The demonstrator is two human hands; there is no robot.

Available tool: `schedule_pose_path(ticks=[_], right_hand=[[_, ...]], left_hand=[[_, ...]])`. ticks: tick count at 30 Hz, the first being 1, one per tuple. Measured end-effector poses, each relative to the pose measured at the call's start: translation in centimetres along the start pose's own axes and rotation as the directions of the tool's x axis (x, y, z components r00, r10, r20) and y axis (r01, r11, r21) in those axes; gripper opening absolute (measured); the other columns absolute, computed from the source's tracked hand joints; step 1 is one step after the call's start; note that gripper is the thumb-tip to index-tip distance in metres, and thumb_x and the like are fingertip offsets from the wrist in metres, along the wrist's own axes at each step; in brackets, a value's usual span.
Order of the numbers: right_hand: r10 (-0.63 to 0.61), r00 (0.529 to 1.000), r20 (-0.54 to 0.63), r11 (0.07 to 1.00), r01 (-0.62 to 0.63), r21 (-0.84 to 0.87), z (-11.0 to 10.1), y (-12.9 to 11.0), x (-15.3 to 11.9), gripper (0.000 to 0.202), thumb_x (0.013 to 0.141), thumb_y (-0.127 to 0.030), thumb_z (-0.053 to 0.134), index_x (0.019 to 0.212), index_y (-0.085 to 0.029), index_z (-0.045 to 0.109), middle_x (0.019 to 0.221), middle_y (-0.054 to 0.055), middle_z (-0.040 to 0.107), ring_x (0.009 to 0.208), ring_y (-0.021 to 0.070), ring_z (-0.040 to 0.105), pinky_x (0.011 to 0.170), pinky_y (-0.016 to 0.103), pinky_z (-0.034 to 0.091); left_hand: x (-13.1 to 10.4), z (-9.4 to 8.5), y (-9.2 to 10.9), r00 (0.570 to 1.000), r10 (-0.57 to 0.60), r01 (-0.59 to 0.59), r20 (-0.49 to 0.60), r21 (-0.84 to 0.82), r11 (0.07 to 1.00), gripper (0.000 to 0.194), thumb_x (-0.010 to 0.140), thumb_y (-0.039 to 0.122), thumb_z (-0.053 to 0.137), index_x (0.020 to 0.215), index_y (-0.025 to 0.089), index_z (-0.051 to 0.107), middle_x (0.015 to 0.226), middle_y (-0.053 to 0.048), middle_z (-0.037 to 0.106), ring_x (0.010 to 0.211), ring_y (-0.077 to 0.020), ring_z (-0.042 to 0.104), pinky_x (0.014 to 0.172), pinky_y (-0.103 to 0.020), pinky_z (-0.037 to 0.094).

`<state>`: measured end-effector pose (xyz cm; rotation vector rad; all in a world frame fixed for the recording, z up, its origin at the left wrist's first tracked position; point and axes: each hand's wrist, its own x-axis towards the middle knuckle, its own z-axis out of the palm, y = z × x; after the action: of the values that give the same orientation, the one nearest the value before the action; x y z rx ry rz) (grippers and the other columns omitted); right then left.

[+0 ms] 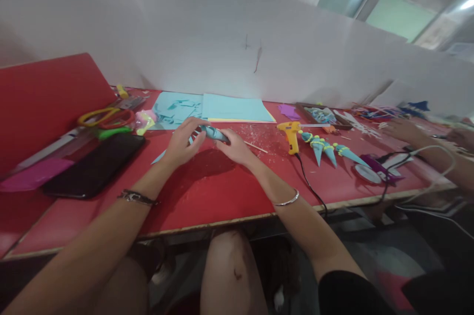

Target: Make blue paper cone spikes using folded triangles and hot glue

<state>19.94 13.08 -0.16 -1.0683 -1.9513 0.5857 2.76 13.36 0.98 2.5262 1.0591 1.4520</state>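
My one view comes from my head, looking forward and steeply enough down to take in my left hand [186,141] and right hand [236,147] near its middle, at arm's reach. My forearms run in from the lower corners, and my bare knee [231,268] shows at the bottom, under the front edge of the red tabletop [222,196]. Beyond, I face a pale wall [166,33] fairly close, its top edge sloping down to the right. The view is wide: it catches the red panel [48,102] at left and, at the far right, another person's hand [402,131].
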Motion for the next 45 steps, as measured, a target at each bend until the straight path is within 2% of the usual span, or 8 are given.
schedule_pose_path(ticks=[4, 12, 19, 34, 45], right_hand=[[-0.027, 1.0, -0.015, 0.999, 0.026, -0.03, 0.16, 0.3, 0.02, 0.019, 0.076, -0.027, 0.051, 0.09, -0.016, 0.057, 0.089, 0.004, 0.057, 0.086, 0.017, 0.052, 0.082, 0.031, 0.041], [-0.037, 0.997, -0.064, 0.989, 0.028, -0.142, 0.36, 0.47, 0.16, 0.019, 0.078, -0.03, 0.054, 0.09, -0.015, 0.058, 0.089, 0.007, 0.058, 0.087, 0.0185, 0.053, 0.081, 0.032, 0.041], [-0.021, 0.998, -0.061, 0.99, 0.012, -0.138, 0.48, 0.31, 0.13, 0.02, 0.08, -0.029, 0.054, 0.093, -0.015, 0.058, 0.091, 0.008, 0.059, 0.087, 0.0183, 0.054, 0.08, 0.031, 0.043], [-0.033, 0.995, -0.096, 0.992, 0.021, -0.127, 0.58, 0.12, -0.05, 0.018, 0.077, -0.026, 0.058, 0.091, -0.015, 0.059, 0.089, 0.006, 0.059, 0.085, 0.0175, 0.055, 0.079, 0.03, 0.042], [-0.027, 0.994, -0.102, 0.99, 0.013, -0.141, 0.71, 0.24, 0.08, 0.014, 0.075, -0.024, 0.057, 0.087, -0.016, 0.058, 0.086, 0.005, 0.057, 0.083, 0.0173, 0.054, 0.076, 0.03, 0.042]], left_hand=[[-0.01, 0.08, -0.24, 1.0, 0.021, -0.022, 0.016, 0.047, 0.999, 0.019, 0.084, 0.03, 0.05, 0.093, 0.019, 0.062, 0.091, -0.004, 0.06, 0.081, -0.0144, 0.056, 0.071, -0.027, 0.048], [0.13, 0.14, -0.71, 0.997, 0.067, -0.072, 0.036, 0.157, 0.985, 0.022, 0.085, 0.037, 0.05, 0.094, 0.022, 0.063, 0.096, -0.004, 0.064, 0.091, -0.0172, 0.058, 0.08, -0.031, 0.047], [0.1, 0.22, -0.66, 0.997, 0.075, -0.076, 0.015, 0.167, 0.983, 0.02, 0.085, 0.034, 0.05, 0.094, 0.023, 0.065, 0.104, -0.005, 0.063, 0.098, -0.0179, 0.057, 0.084, -0.033, 0.046], [0.14, 0.51, -0.39, 0.993, 0.118, -0.11, -0.025, 0.21, 0.972, 0.016, 0.084, 0.033, 0.052, 0.081, 0.025, 0.065, 0.098, -0.004, 0.065, 0.094, -0.0195, 0.056, 0.087, -0.04, 0.041], [0.3, 0.73, 0.2, 0.997, 0.069, -0.063, -0.029, 0.191, 0.98, 0.008, 0.077, 0.03, 0.059, 0.075, 0.023, 0.059, 0.102, -0.004, 0.064, 0.099, -0.0211, 0.055, 0.091, -0.044, 0.038]])
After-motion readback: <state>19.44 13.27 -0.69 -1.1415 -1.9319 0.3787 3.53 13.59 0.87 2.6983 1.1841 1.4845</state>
